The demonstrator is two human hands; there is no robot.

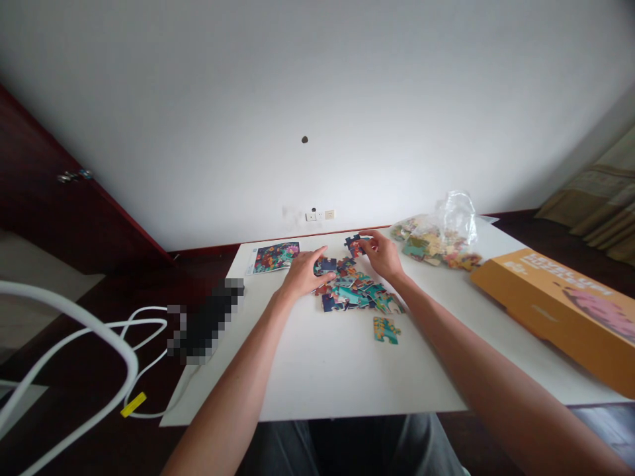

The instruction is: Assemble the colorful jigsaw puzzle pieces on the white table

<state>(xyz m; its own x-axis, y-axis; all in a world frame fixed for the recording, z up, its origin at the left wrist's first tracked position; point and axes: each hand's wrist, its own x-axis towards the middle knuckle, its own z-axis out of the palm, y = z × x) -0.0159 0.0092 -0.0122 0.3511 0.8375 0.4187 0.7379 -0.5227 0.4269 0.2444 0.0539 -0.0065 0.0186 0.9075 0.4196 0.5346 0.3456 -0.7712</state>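
On the white table (322,370) lies a cluster of colourful jigsaw pieces (354,291), partly joined. My left hand (303,272) rests on the cluster's left edge, thumb and fingers pinching a dark blue piece (325,266). My right hand (381,254) is at the far side of the cluster, its fingers closed on a dark piece with red (354,245), held just above the table. One green and orange piece (385,329) lies alone nearer to me.
A printed picture sheet (275,256) lies at the table's far left. A clear plastic bag of puzzle pieces (436,238) sits at the far right. An orange puzzle box (560,311) fills the right edge. White cables (99,344) run on the dark floor at left.
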